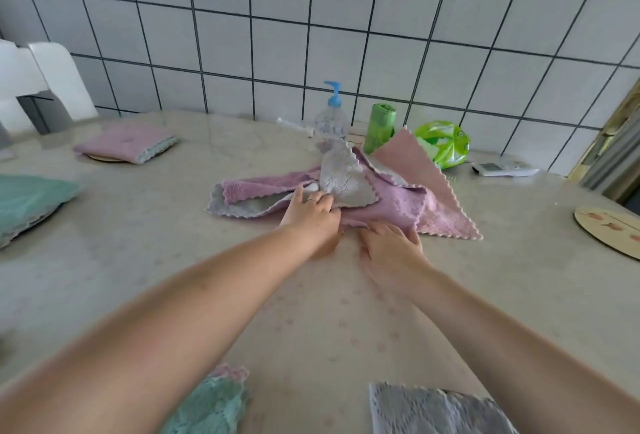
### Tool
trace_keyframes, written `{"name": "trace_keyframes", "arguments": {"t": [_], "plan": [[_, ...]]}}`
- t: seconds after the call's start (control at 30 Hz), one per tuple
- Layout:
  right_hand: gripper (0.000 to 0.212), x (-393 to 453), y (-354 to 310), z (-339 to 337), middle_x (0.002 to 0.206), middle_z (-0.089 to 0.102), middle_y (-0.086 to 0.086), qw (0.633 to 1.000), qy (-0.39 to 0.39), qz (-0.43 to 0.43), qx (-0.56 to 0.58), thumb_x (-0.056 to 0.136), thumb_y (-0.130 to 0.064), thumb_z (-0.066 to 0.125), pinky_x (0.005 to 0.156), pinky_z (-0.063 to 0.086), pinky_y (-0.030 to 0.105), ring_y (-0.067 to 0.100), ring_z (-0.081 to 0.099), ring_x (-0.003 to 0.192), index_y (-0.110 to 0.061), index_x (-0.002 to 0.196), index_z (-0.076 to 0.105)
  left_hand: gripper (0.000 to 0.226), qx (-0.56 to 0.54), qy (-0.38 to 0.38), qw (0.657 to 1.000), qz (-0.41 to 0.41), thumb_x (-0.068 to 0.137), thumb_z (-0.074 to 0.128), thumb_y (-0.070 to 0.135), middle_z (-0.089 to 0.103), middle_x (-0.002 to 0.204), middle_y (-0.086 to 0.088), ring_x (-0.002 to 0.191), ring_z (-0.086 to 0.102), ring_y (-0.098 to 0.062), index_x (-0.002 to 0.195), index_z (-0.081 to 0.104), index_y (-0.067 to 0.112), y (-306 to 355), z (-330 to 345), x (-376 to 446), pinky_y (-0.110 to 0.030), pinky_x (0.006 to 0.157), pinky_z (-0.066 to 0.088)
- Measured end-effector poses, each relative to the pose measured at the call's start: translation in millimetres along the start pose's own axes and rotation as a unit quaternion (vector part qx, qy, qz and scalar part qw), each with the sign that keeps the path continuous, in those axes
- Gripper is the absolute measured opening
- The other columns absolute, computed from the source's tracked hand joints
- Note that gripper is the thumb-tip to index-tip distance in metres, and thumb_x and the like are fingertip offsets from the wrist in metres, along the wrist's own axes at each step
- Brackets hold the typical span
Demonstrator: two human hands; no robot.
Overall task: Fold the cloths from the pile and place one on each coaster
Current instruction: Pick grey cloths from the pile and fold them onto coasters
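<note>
You get bright, even daylight with soft, faint shadows. The glossy surface (173, 225) shows pale glare behind the folded pink cloth (126, 141), where the overexposed white chair (38, 80) washes out. The tiled wall (311, 18) bows from the wide-angle lens, its grout lines curving. Nearest you, the forearms and the grey cloth (436, 411) blur; around the pump bottle (330, 118) detail stays soft.

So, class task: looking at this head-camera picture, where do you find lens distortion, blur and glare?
Head view: the wide lens bends the wall tiles and the table edge into curves; the forearms and the near grey cloth are soft with blur, while the pile under both hands is sharper; a pale sheen of glare lies on the table near the spray bottle.
</note>
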State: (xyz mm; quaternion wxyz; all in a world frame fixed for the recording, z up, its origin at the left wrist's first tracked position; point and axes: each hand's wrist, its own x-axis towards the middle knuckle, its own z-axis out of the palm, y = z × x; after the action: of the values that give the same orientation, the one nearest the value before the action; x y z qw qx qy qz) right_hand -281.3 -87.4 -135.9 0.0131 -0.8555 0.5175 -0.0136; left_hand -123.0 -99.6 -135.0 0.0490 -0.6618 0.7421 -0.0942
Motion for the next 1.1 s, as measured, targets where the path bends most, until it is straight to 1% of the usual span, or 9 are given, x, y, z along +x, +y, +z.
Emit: {"name": "trace_keyframes", "arguments": {"t": [0.13, 0.3, 0.43, 0.5, 0.67, 0.83, 0.97, 1.03, 1.1], "plan": [[0.033, 0.6, 5.7, -11.1, 0.125, 0.050, 0.002, 0.997, 0.069, -0.001, 0.027, 0.092, -0.019, 0.035, 0.107, 0.027, 0.046, 0.024, 0.045, 0.122, -0.018, 0.122, 0.050, 0.038, 0.039, 0.053, 0.998, -0.004, 0.091, 0.037, 0.013, 0.047, 0.133, -0.009, 0.127, 0.042, -0.027, 0.126, 0.050, 0.010, -7.9, -16.1, 4.7, -0.049, 0.111, 0.015], [0.043, 0.7, 20.0, -43.6, 0.135, 0.049, -0.005, 0.984, 0.171, -0.011, 0.052, 0.090, -0.011, 0.042, 0.102, 0.032, 0.041, 0.022, 0.049, 0.120, -0.024, 0.131, 0.050, 0.040, 0.070, 0.155, 0.985, 0.016, 0.080, 0.050, 0.003, 0.058, 0.114, -0.009, 0.109, 0.054, -0.030, 0.117, 0.057, 0.014, -37.5, -57.8, -5.5, -0.042, 0.099, 0.033], [0.033, -5.9, 18.4, -80.4, 0.130, 0.053, -0.009, 0.968, 0.239, -0.038, 0.062, 0.089, -0.019, 0.042, 0.100, 0.035, 0.038, 0.018, 0.051, 0.118, -0.024, 0.118, 0.059, 0.035, 0.005, 0.204, 0.979, 0.005, 0.085, 0.051, 0.017, 0.057, 0.109, -0.008, 0.106, 0.050, -0.030, 0.119, 0.059, 0.021, -54.8, -98.2, -22.8, -0.038, 0.092, 0.035], [0.039, -14.7, 14.9, -103.1, 0.135, 0.050, -0.009, 0.961, 0.264, -0.040, 0.079, 0.086, -0.011, 0.045, 0.104, 0.032, 0.037, 0.018, 0.050, 0.118, -0.021, 0.121, 0.058, 0.031, 0.010, 0.246, 0.969, 0.004, 0.086, 0.051, 0.021, 0.054, 0.116, -0.006, 0.112, 0.045, -0.029, 0.115, 0.062, 0.017, -61.9, -113.4, -30.1, -0.039, 0.098, 0.032], [0.050, -32.1, 12.1, -149.5, 0.128, 0.058, -0.008, 0.929, 0.354, -0.054, 0.093, 0.080, 0.003, 0.043, 0.106, 0.033, 0.043, 0.019, 0.055, 0.110, -0.022, 0.118, 0.063, 0.027, 0.005, 0.372, 0.927, 0.040, 0.075, 0.046, 0.029, 0.064, 0.109, -0.009, 0.116, 0.053, -0.031, 0.077, 0.066, 0.010, -81.2, -151.7, -54.7, -0.047, 0.101, 0.037], [0.038, -46.9, 14.5, -178.9, 0.104, 0.066, -0.006, 0.908, 0.388, -0.062, 0.147, 0.082, 0.003, 0.047, 0.094, 0.043, 0.037, 0.021, 0.059, 0.096, -0.021, 0.100, 0.070, 0.020, -0.087, 0.330, 0.940, -0.018, 0.090, 0.049, 0.036, 0.065, 0.086, -0.004, 0.082, 0.059, -0.029, 0.087, 0.056, 0.017, -103.5, -177.0, -82.0, -0.032, 0.068, 0.039], [0.026, -54.8, 11.0, -188.9, 0.090, 0.064, -0.009, 0.900, 0.368, -0.022, 0.234, 0.086, -0.004, 0.052, 0.072, 0.048, 0.023, 0.011, 0.058, 0.082, -0.024, 0.096, 0.065, 0.006, -0.176, 0.304, 0.935, -0.039, 0.089, 0.056, 0.029, 0.065, 0.091, 0.003, 0.084, 0.060, -0.023, 0.092, 0.058, 0.024, -125.1, -168.2, -99.0, -0.033, 0.072, 0.047], [0.024, -54.2, 9.5, -187.4, 0.087, 0.061, -0.007, 0.883, 0.370, -0.003, 0.288, 0.086, -0.007, 0.057, 0.059, 0.038, 0.008, 0.007, 0.053, 0.074, -0.022, 0.103, 0.062, 0.009, -0.202, 0.291, 0.934, -0.052, 0.089, 0.055, 0.022, 0.067, 0.092, 0.002, 0.087, 0.061, -0.022, 0.092, 0.064, 0.022, -135.2, -159.6, -107.7, -0.032, 0.073, 0.047], [0.023, -49.4, 8.6, -181.7, 0.083, 0.061, -0.007, 0.872, 0.359, 0.016, 0.332, 0.086, -0.008, 0.060, 0.056, 0.035, 0.008, 0.010, 0.053, 0.074, -0.021, 0.104, 0.065, 0.014, -0.210, 0.284, 0.932, -0.077, 0.090, 0.054, 0.022, 0.067, 0.095, 0.003, 0.090, 0.060, -0.020, 0.094, 0.067, 0.022, -143.1, -150.1, -115.7, -0.033, 0.076, 0.048]]}}
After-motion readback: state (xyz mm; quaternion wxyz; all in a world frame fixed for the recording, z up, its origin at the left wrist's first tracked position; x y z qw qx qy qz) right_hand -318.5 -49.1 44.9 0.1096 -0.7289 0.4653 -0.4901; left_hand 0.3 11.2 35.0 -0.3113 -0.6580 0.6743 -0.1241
